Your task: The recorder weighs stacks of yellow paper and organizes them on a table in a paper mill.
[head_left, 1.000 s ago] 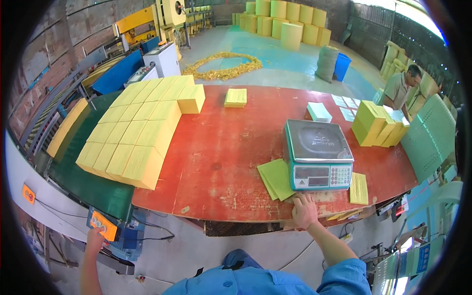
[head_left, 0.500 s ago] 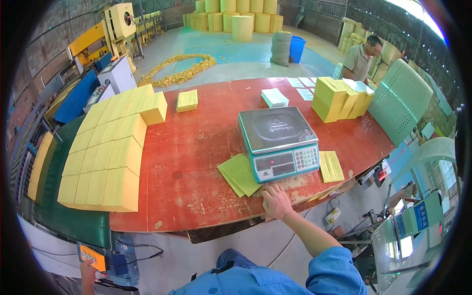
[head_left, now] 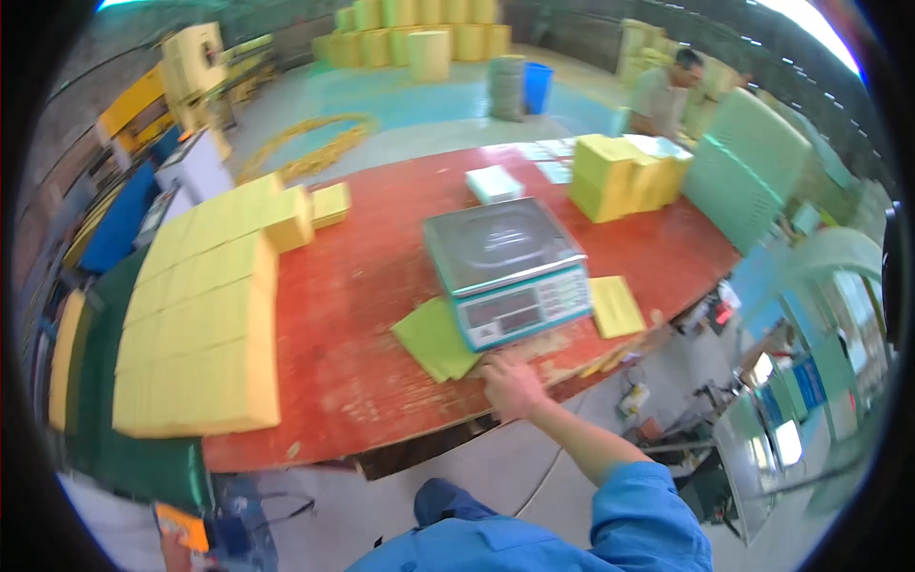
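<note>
while the right hand (head_left: 513,385) rests loosely open at the near edge of the tabletop (head_left: 343,315), just beside the scale (head_left: 506,270), the left hand (head_left: 175,553) meets the orange box (head_left: 183,527) at lower left; blur hides how far it closes. the box's long side slopes down rightward. the scale faces the person; bare red tabletop lies between scale and blocks (head_left: 195,329).

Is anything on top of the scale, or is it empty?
It's empty: the scale has a bare, shiny metal tray. The green sheets lie beside it, not on top.
</note>
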Motion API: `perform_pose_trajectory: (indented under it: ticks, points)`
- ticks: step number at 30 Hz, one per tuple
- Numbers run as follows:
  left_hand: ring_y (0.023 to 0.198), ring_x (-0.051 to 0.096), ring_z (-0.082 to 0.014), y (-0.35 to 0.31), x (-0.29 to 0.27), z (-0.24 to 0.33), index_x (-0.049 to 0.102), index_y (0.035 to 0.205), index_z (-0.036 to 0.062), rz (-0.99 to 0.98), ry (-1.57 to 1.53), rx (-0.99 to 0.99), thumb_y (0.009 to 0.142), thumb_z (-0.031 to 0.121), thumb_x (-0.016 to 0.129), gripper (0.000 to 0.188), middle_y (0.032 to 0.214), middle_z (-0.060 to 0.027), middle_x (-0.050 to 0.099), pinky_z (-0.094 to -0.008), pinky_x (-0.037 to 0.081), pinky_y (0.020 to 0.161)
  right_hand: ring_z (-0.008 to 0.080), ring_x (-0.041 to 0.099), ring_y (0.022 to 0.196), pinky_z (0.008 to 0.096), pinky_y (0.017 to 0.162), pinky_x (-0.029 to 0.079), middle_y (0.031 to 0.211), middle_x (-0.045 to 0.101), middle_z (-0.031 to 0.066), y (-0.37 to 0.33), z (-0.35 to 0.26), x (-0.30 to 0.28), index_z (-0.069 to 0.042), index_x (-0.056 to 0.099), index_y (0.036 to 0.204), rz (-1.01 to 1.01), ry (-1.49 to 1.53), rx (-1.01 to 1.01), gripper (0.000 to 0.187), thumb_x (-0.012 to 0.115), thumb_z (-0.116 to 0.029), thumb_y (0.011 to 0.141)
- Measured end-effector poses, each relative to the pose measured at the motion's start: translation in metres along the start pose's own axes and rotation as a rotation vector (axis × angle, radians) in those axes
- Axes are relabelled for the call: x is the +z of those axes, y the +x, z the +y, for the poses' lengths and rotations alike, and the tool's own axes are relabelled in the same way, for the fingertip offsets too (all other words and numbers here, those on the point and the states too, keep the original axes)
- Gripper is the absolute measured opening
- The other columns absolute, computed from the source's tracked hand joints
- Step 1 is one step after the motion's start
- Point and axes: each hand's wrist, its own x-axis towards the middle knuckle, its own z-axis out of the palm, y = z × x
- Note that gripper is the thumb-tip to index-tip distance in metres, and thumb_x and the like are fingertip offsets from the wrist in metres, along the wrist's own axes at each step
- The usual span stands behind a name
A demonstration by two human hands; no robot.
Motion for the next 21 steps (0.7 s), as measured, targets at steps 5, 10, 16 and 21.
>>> perform_pose_trajectory:
  ticks: [5,10,16,21]
  points:
    - [0.061,0.066,-0.0263,-0.036,-0.018,0.047,0.07,0.106,-0.0049,-0.012,-0.056,-0.254,0.073,-0.003,0.058,0.035,0.078,-0.0165,0.064,-0.0361,0.052,0.041,0.0328,0.057,0.105,0.0442,0.09,0.047,0.11,0.061,0.0136,0.006,-0.004,-0.002,-0.005,0.062,0.097,0.045,0.027,-0.09,0.024,0.062,-0.009,0.073]
    - [0.052,0.06,-0.0227,-0.04,-0.024,0.09,0.069,0.11,-0.004,-0.048,-0.135,-0.342,0.073,-0.003,0.057,0.038,0.076,-0.0127,0.061,-0.0351,0.054,0.039,0.0334,0.056,0.106,0.0441,0.092,0.045,0.113,0.061,0.0136,0.007,-0.005,-0.007,-0.002,0.061,0.098,0.015,-0.016,-0.058,0.024,0.061,-0.008,0.075]
    - [0.049,0.058,-0.0186,-0.044,-0.023,0.071,0.068,0.112,-0.0033,-0.015,-0.191,-0.458,0.075,0.0,0.057,0.039,0.073,-0.0107,0.059,-0.0317,0.052,0.039,0.0329,0.056,0.104,0.0441,0.089,0.045,0.112,0.061,0.0136,0.006,-0.003,-0.004,-0.002,0.061,0.099,0.025,-0.018,-0.065,0.025,0.061,-0.008,0.074]
    - [0.045,0.056,-0.0182,-0.02,-0.037,0.078,0.066,0.116,-0.0008,0.006,-0.061,-0.408,0.082,0.004,0.058,0.036,0.059,-0.0081,0.056,-0.0361,0.053,0.044,0.0315,0.056,0.103,0.0427,0.086,0.045,0.113,0.06,0.0118,0.009,-0.001,-0.01,-0.004,0.062,0.099,0.0,0.014,-0.04,0.024,0.061,-0.009,0.075]
